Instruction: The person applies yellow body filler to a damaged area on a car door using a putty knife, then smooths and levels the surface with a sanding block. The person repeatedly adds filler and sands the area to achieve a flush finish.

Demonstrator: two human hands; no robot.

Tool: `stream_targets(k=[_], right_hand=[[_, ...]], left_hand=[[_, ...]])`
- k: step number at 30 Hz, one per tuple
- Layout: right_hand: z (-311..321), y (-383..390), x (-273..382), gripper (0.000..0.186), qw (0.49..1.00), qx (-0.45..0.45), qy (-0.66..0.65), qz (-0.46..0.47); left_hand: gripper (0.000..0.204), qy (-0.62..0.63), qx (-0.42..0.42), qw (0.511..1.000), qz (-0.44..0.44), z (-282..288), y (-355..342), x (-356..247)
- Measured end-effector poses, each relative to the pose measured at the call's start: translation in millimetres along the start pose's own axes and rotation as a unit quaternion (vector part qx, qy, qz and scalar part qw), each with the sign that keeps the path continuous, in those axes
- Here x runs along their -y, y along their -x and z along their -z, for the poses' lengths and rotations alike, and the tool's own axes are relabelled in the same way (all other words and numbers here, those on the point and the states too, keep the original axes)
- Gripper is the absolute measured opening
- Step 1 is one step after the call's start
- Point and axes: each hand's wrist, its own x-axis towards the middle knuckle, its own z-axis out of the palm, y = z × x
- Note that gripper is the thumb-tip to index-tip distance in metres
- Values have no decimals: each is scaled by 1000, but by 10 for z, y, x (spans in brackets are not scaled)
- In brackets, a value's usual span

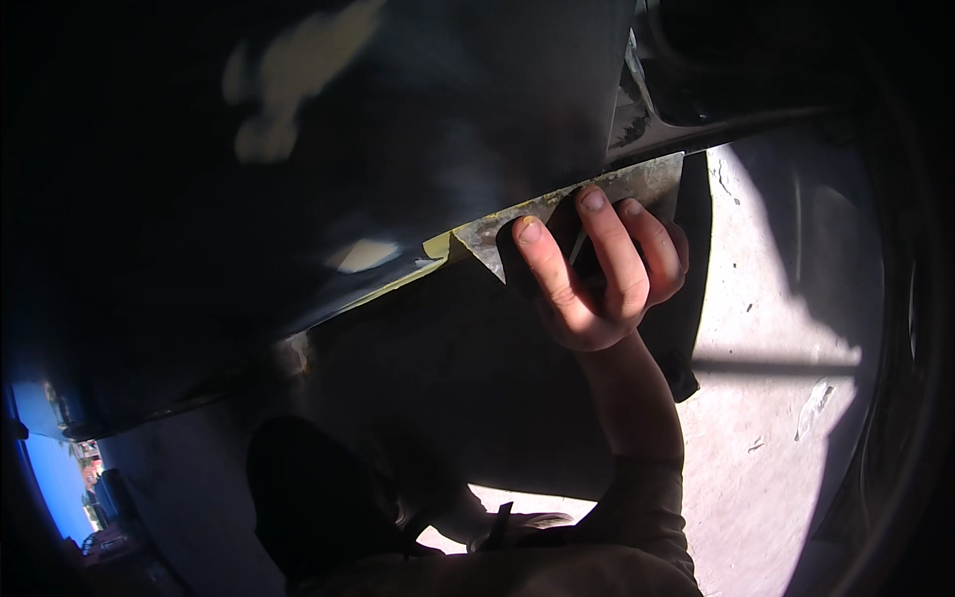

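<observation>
My metal blade (647, 181) along the dark panel (448, 129)
I hold it slanting up to the right, wide and grey, yellow-smeared on its top edge, following the panel's lower border.

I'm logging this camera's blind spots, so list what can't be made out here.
All in the head view:
- Left hand: not visible; whether shadow hides it or it is out of frame cannot be told.
- Part of the grey flat blade: covered by the fingers of the right hand.
- Upper left of the dark panel: lost in deep shadow.
- Distant background: too small, cut off by the fisheye rim.
</observation>
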Motion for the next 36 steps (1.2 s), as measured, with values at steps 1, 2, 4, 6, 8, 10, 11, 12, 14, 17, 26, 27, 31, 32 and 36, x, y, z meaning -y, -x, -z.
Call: stream_targets(k=[1, 2, 4, 6, 8, 10, 11, 12, 14, 17, 26, 27, 31, 32, 36], right_hand=[[-20, 20, 7, 26, 1000, -5, 3, -1], [-52, 49, 3, 26, 1000, -14, 7, -1], [-82, 124, -3, 26, 1000, -20, 8, 6], [-74, 231, -17, 26, 1000, -13, 4, 23], [-41, 264, -43, 27, 1000, 2, 9, 23], [7, 272, -97, 29, 999, 19, 12, 31], [24, 291, -106, 29, 999, 22, 2, 27], [33, 317, -107, 29, 999, 25, -7, 24], [84, 363, -133, 28, 998, 49, -14, 23], [269, 389, -213, 25, 997, 76, -6, 19], [40, 64, -65, 20, 999, -9, -20, -43], [1, 158, -116, 24, 999, -5, -18, -34], [-128, 395, -272, 30, 999, -36, -26, 6], [-144, 394, -251, 30, 999, -38, -34, 1], [25, 345, -301, 33, 999, 4, -43, 21]], left_hand=[[38, 4, 3, 1000, 0, 7, 3, -8], [38, 2, 3, 1000, -1, -29, -16, -11], [39, 5, 3, 1000, 1, -31, -11, -8], [39, 2, 4, 1000, 3, -32, 7, 6], [40, 8, 4, 1000, 0, -52, -4, -22], [40, 10, 2, 1000, -4, -71, -29, -46], [40, 11, 1, 1000, -4, -81, -40, -50], [40, 10, 1, 1000, -5, -91, -58, -51], [41, 10, 0, 1000, -6, -94, -62, -50], [41, 11, -2, 1000, -10, -107, -61, -67], [43, 2, 7, 1000, -9, -43, -1, -120], [43, 15, 8, 1000, -12, -112, -5, -98], [44, 32, 10, 999, -17, -198, -45, -106], [44, 27, 12, 999, -16, -145, -45, -158], [45, 53, 2, 998, -29, -99, -146, -301]])
